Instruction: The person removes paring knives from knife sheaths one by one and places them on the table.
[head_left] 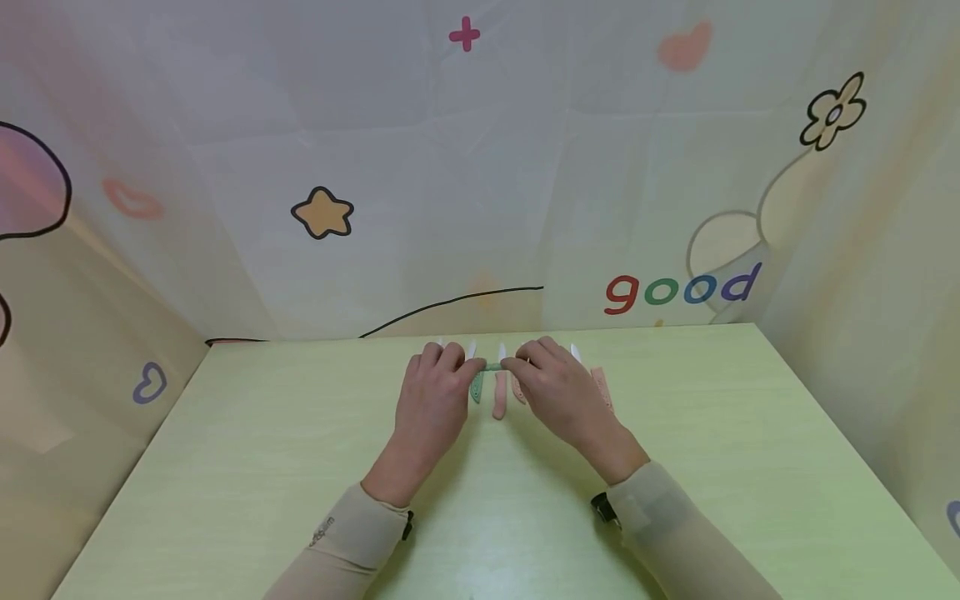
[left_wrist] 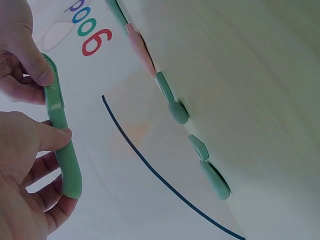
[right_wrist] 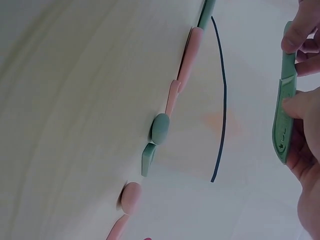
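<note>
A green sheathed knife (left_wrist: 68, 157) is held level between both hands above the far part of the table. My left hand (head_left: 433, 396) pinches its smooth handle end with thumb and fingers. My right hand (head_left: 562, 387) grips the sheath (right_wrist: 283, 120), which carries a small star mark; the blade is hidden inside it. Below and behind the hands lie other knife parts: a green sheath (head_left: 477, 388), a pink handle (head_left: 500, 398) and a pink sheath (head_left: 602, 388). White blades (head_left: 576, 352) point toward the back edge, partly covered by the hands.
Seen low in the right wrist view, pink pieces (right_wrist: 131, 197) and green pieces (right_wrist: 160, 129) lie in a row on the table. A printed cloth backdrop (head_left: 450, 167) rises right behind the pale green tabletop (head_left: 262, 467).
</note>
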